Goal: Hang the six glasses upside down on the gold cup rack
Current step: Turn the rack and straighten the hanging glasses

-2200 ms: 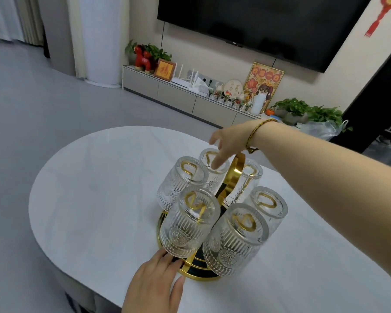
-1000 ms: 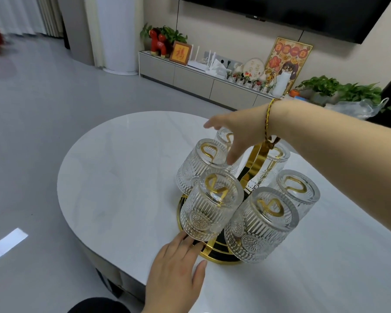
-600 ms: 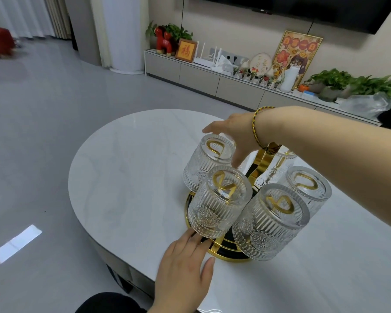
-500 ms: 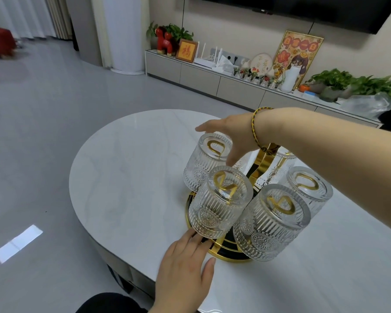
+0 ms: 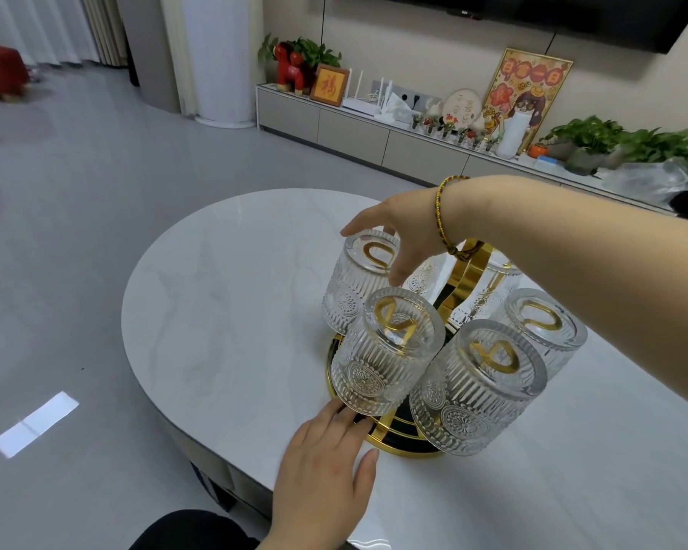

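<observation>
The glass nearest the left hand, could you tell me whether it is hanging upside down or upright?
Upside down. The glass shows its thick base on top, with the gold rack prong visible through it, and its mouth faces down toward the rack's tray.

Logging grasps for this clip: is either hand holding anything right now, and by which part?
The right hand grips a ribbed clear glass, upside down on the gold cup rack, around its upturned base. The left hand lies flat by the rack's foot, holding nothing.

Glossy grey floor (image 5: pixel 96 200), pale curtains (image 5: pixel 36 25) far left. Low grey cabinet (image 5: pixel 354 129) beneath dark screen (image 5: pixel 572 17). White oval worktop (image 5: pixel 223 295).
</observation>
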The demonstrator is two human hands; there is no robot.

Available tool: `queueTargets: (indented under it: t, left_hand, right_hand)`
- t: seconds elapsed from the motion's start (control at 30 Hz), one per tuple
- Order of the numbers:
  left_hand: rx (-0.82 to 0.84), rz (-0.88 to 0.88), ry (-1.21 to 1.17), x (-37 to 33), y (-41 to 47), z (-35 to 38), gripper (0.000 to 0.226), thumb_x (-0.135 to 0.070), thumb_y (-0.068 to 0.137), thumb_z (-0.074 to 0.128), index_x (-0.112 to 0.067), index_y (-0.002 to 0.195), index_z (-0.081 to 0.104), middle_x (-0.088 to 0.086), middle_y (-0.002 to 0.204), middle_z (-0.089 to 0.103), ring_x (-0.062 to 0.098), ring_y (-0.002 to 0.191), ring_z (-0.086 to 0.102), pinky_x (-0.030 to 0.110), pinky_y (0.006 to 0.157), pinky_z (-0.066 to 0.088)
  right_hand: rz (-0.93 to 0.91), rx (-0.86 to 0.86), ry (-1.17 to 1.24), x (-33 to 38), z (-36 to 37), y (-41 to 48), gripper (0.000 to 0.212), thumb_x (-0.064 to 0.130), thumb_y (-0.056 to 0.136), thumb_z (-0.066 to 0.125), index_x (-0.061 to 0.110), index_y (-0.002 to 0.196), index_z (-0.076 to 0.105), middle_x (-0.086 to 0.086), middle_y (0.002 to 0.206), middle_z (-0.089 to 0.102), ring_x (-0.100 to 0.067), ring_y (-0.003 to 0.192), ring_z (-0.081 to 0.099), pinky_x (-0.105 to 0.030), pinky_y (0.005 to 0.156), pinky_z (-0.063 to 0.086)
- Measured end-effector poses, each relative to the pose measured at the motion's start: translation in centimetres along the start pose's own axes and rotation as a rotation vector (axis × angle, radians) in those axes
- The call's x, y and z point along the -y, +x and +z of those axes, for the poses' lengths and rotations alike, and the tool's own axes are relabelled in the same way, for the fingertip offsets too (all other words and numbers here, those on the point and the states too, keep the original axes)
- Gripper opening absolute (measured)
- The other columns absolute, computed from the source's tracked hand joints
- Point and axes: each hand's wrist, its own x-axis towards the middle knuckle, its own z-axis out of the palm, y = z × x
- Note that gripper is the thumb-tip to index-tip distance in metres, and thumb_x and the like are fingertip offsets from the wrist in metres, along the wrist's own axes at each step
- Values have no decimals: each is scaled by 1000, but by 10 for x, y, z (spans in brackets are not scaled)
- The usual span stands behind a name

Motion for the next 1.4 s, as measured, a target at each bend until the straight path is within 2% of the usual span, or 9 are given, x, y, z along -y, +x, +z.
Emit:
queueTargets:
  t: [0.1,0.7,0.8,0.93,1.0,1.07,1.13,1.2,1.4]
  left_hand:
    - [6,-2,8,0,0,0,29,-36,76,43,-27,103,50,-6,101,70,10,107,45,23,83,34]
    - [18,-1,39,-2,-1,-3,30,-35,78,43,-24,101,58,-5,101,71,11,108,44,25,86,33]
    - [16,0,46,-3,-1,-4,32,-35,78,42,-21,98,64,-4,101,71,10,108,44,25,86,33]
    - [-12,5,38,-6,0,-6,30,-34,77,43,-21,97,62,-4,99,71,11,107,44,25,85,33]
    - [-32,11,31,-7,0,-6,27,-33,76,44,-23,98,56,-4,97,71,11,106,45,24,83,33]
    - [-36,5,22,-8,0,-6,28,-32,76,44,-22,97,58,-3,97,71,11,106,45,24,83,33]
    - [-16,-8,25,-7,0,-6,30,-32,76,44,-20,95,63,-3,98,71,11,107,45,24,84,33]
    - [4,-12,27,-7,1,-6,30,-32,76,44,-20,95,63,-3,99,70,10,107,44,24,83,33]
    - [-1,-6,28,-7,1,-6,29,-32,76,45,-20,94,64,-3,99,70,10,106,45,25,84,33]
  right_hand:
    - [17,-21,20,2,4,2,89,32,62,77,33,137,30,4,139,46,-20,122,49,-38,103,43]
    - [-18,-22,68,7,-3,-31,78,19,77,66,23,141,20,-1,148,33,-22,131,39,-35,104,37]
    - [-34,-129,161,9,-7,-52,64,22,80,62,20,136,30,-2,141,42,-19,125,44,-31,99,39]
    - [-52,-189,282,19,1,-87,51,39,78,59,19,123,44,1,124,56,-15,112,51,-31,98,42]
    - [-23,-143,220,24,10,-98,63,50,74,58,21,127,41,3,125,55,-16,117,49,-33,104,35]
    - [10,-90,2,29,20,-100,80,62,68,55,23,134,31,5,130,53,-19,126,43,-41,115,13]
    - [7,-48,-160,33,29,-96,90,66,65,55,23,138,23,3,133,53,-20,131,39,-47,115,-5]
    - [-12,-45,-203,35,34,-90,87,63,67,58,22,137,25,1,130,56,-21,128,43,-49,114,-8]
    - [-6,-111,-171,37,36,-77,76,61,72,54,17,130,35,-1,114,65,-25,114,54,-51,113,1]
